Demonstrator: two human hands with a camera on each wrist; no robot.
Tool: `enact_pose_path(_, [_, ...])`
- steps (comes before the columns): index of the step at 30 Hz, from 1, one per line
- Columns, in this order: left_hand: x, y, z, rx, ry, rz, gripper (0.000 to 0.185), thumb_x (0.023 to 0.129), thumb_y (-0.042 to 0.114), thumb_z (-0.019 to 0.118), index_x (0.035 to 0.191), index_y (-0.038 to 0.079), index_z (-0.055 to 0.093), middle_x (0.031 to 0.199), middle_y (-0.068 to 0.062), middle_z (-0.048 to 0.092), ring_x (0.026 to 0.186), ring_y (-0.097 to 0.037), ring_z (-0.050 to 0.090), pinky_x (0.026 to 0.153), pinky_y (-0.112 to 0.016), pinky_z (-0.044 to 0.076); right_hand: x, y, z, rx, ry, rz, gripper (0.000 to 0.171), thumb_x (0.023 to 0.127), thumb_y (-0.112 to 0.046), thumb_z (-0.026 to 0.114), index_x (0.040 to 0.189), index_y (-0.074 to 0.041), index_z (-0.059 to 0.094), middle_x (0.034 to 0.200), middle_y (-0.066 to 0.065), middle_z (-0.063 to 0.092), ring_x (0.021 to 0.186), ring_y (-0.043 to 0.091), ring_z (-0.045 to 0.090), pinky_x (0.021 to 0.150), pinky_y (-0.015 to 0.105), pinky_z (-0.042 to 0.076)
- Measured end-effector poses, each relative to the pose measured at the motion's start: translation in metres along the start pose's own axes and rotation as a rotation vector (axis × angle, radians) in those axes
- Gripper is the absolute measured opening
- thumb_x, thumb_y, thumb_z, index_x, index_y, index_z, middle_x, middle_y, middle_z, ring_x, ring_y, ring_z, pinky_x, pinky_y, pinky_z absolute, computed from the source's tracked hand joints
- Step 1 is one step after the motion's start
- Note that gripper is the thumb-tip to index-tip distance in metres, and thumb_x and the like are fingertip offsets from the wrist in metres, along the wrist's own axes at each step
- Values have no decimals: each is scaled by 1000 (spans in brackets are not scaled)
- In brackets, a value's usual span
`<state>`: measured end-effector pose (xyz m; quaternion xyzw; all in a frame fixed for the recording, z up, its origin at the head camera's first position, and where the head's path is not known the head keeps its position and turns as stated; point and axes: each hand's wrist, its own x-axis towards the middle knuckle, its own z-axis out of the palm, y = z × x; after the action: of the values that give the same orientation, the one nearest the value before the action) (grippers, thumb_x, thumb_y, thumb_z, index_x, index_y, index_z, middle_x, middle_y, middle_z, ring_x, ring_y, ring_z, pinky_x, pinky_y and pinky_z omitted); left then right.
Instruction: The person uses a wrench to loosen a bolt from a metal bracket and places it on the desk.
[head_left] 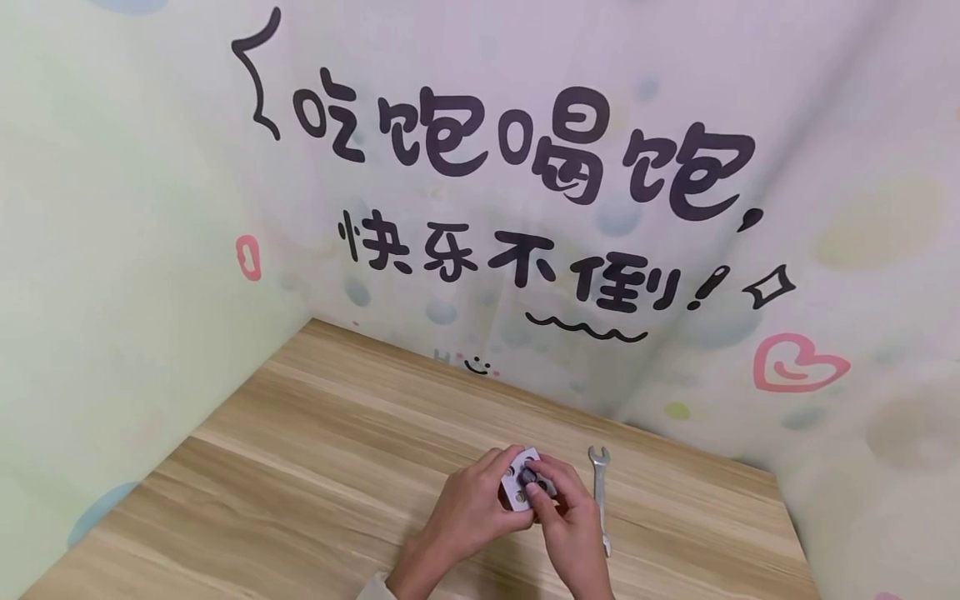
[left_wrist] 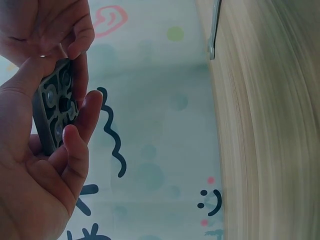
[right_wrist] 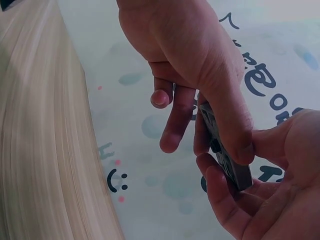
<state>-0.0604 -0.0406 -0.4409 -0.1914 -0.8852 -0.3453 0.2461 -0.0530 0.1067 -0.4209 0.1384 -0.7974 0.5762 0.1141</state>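
While both hands meet over the near edge of a wooden table, a person grips a small pale plate studded with holes and dark round fittings. Seen from the head camera, the plate sits at about 6 o'clock in the frame, lifted just above the tabletop between the two hands. The left hand cradles it from the 9 o'clock side, fingers curled around its edge; the left wrist view shows the plate standing on edge against the palm, with the fingertips wrapped over its face. The right hand comes in from the 3 o'clock side, its thumb and forefinger pressed on a dark fitting at the plate's centre. From the right wrist view, the right hand clamps the thin plate from above with the thumb along its edge, while the other fingers hang loosely curled beside it. A silver open-ended spanner lies flat on the table at 3 o'clock of the hands, just beside the right hand, untouched. Behind the table, at 12 o'clock, hangs a pastel backdrop printed with black lettering and a pink heart.
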Motion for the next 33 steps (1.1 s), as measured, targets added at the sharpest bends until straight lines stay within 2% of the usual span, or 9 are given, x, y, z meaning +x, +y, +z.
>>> enact_pose_path(8, [0, 0, -1, -21, -45, -22, 65, 71, 34, 85, 127, 12, 60, 108, 1, 68, 79, -9, 64, 64, -19, 50, -1, -2, -1, -74, -12, -2, 27, 90, 2, 66, 115, -7, 71, 124, 13, 64, 92, 3, 61, 59, 25, 53])
enact_pose_path(14, [0, -1, -1, -31, -54, -30, 65, 71, 33, 85, 127, 12, 60, 107, 1, 67, 78, -8, 63, 64, -19, 49, -1, -2, -3, -54, -34, 9, 28, 91, 1, 64, 118, -7, 70, 126, 15, 62, 92, 2, 61, 60, 26, 55])
enact_pose_path(23, [0, -1, 3, 10, 6, 4, 65, 69, 35, 86, 125, 12, 62, 106, 2, 68, 79, -9, 65, 64, -22, 51, -1, 0, -3, -91, -61, -30, 32, 93, 6, 58, 119, -9, 70, 128, 16, 60, 105, 10, 60, 64, 25, 55])
enact_pose_path(29, [1, -1, 4, -19, -14, -7, 65, 71, 36, 86, 126, 12, 61, 107, 2, 68, 78, -7, 63, 62, -17, 48, 0, 1, -5, -140, -66, -21, 36, 95, 7, 53, 120, -12, 70, 129, 11, 60, 114, 18, 58, 76, 24, 53])
enact_pose_path(33, [1, -1, 5, -14, -13, -3, 66, 70, 38, 86, 126, 11, 61, 107, 1, 68, 79, -8, 64, 63, -19, 49, 1, 0, -6, -133, -84, 15, 33, 98, 2, 51, 122, -13, 69, 131, 11, 59, 117, 27, 57, 78, 25, 53])
